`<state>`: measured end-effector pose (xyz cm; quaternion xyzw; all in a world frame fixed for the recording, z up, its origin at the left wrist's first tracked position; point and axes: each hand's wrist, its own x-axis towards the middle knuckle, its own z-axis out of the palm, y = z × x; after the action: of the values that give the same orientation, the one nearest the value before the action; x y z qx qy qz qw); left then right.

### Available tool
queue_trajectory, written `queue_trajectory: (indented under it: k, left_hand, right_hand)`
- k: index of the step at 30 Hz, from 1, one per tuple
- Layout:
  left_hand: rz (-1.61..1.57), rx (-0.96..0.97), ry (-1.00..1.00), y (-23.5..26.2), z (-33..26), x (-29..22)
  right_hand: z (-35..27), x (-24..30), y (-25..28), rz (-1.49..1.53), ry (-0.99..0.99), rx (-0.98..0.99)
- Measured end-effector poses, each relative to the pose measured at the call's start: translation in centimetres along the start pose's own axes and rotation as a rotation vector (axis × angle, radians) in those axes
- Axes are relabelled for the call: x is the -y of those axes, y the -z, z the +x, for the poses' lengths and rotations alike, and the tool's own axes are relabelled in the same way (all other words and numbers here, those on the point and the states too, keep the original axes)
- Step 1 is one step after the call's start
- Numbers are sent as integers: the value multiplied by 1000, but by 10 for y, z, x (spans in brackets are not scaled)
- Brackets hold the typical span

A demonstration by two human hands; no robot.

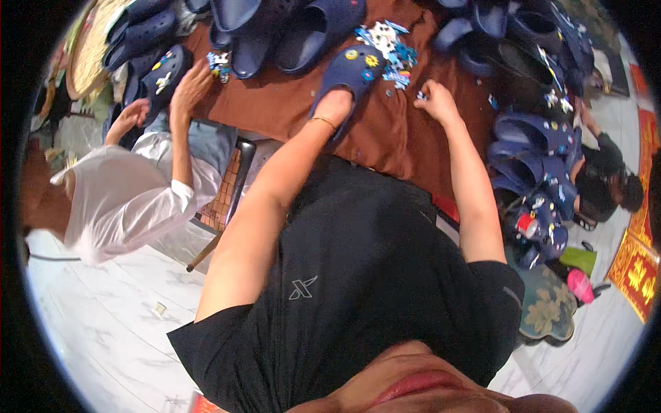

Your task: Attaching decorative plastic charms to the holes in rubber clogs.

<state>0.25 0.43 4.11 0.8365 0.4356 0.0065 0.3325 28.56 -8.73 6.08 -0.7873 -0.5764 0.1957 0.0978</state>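
My left hand [333, 104] is pushed into a navy blue clog [354, 71] through its foot opening, holding it over the cloth. The fingers are hidden inside the shoe. Yellow and blue charms sit on the clog's upper. To its right my right hand [439, 104] is closed in a pinch on a small blue-and-white shoe charm [421, 96]. A heap of loose white and blue charms [387, 43] lies on the cloth just beyond both hands.
A brown cloth [385, 127] covers the table. Navy clogs [303, 38] stand along its far side, with more clogs [530, 144] piled at the right. At the left a co-worker in a white shirt [138, 196] reaches toward another clog [165, 72]. Another person [606, 175] sits far right.
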Motion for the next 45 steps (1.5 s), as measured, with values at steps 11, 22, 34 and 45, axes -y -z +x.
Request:
queue_trajectory:
  k: [11,22,34,45]
  left_hand:
    - [-107,-191,-89,0,-6,-4]
    - [-55,-99,-117,14,-12,-12]
    - [-97,-44,-40,8,-10,-13]
    - [114,-59,-111,-7,-4,-2]
  right_hand:
    - [48,117,23,493,206,-77]
    - [125,207,-2,37,548,691]
    - [104,251,16,-517,268,617]
    - [108,269,18,-633,128,708]
